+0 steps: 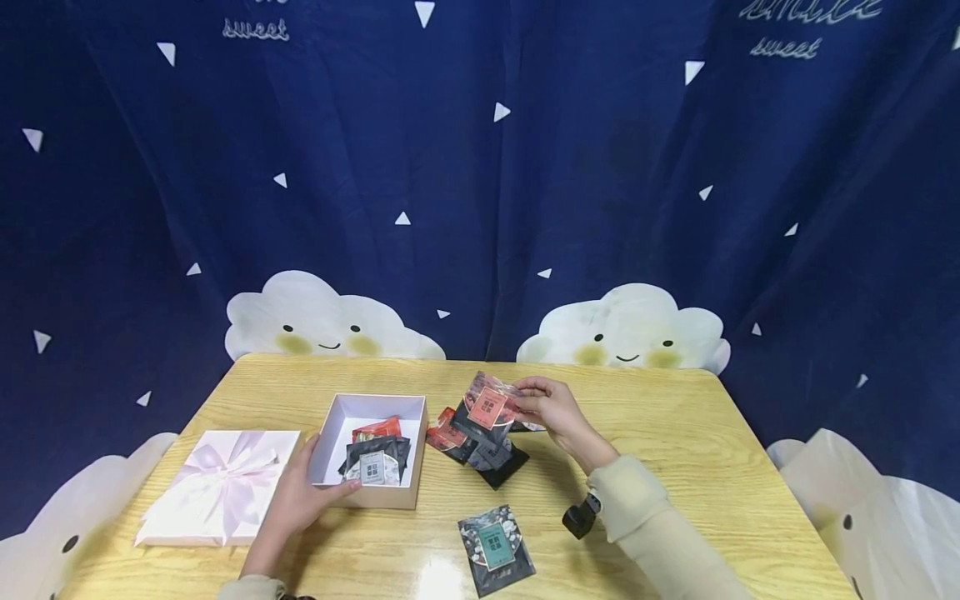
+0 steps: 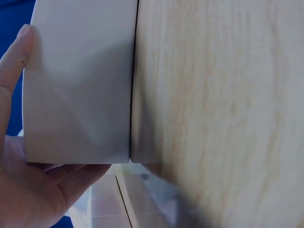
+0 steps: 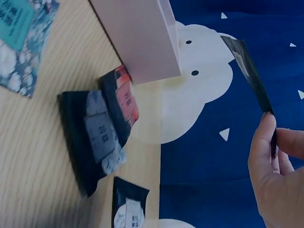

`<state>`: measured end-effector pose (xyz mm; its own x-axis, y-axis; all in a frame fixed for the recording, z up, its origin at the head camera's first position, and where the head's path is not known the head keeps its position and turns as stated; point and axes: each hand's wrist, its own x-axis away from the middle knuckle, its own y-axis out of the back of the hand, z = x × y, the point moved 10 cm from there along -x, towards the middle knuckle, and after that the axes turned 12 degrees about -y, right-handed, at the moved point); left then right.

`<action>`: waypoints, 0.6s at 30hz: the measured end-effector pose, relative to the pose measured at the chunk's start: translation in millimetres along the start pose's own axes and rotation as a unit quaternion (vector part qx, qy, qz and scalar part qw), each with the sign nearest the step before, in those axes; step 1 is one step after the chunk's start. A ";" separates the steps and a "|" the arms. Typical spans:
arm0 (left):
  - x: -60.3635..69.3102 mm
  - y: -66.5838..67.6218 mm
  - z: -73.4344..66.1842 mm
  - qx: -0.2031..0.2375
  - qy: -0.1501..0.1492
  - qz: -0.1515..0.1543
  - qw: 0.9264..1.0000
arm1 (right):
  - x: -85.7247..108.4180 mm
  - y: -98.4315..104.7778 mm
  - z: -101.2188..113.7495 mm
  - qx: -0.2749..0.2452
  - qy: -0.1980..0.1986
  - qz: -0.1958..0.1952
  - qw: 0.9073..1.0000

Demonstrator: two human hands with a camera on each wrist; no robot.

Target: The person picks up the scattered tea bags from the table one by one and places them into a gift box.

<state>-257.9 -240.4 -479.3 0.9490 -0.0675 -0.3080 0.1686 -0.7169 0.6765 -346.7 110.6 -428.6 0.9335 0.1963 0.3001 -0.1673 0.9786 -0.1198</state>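
Closest in, a teal-labelled packet (image 1: 496, 546) is lying on the wooden table (image 1: 675, 433), off on its own. Left of that, a white lid (image 1: 217, 483) with a ribbon bow has been parked flat. Just past them the box (image 1: 386, 498) is sitting open, its near left corner gripped by the left hand (image 1: 300, 492), thumb at the near rim, fingers round the left wall.

Partway through, by the look of it: a red packet (image 1: 381, 428) and at least one dark packet (image 1: 372, 468) are already in the box, exact count hidden by the overlap. Left outside, a coral packet (image 3: 127, 99) and a grey-labelled packet (image 3: 99, 135) are piled right of the box, with a white-labelled packet (image 3: 128, 204) near the table's far edge. Over the pile, a pink-labelled packet (image 1: 487, 406) is being held up, pinched between thumb and fingers of the right hand (image 1: 551, 408). Lid's not on yet. Everything's backed by a navy curtain (image 1: 450, 125).
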 end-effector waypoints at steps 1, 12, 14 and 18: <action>-0.1 0.1 -0.2 0.000 -0.001 0.000 1.000 | -1.1 -2.5 1.1 -0.001 0.000 0.002 1.000; -1.5 -1.7 3.4 -0.002 0.007 0.006 1.000 | -13.9 -31.1 5.0 -0.027 0.006 0.016 0.999; -1.4 -1.8 3.7 -0.004 0.007 0.006 1.000 | -16.3 -36.4 4.9 -0.022 0.006 0.015 1.000; -0.6 -1.8 3.1 -0.004 0.005 0.002 1.000 | -20.1 -48.4 5.0 -0.012 0.007 0.018 1.000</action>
<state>-259.6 -241.2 -482.5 0.9522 -0.0633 -0.2989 0.1669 -0.7117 0.6823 -359.0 59.6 -424.1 0.9315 0.2308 0.2812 -0.1936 0.9689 -0.1539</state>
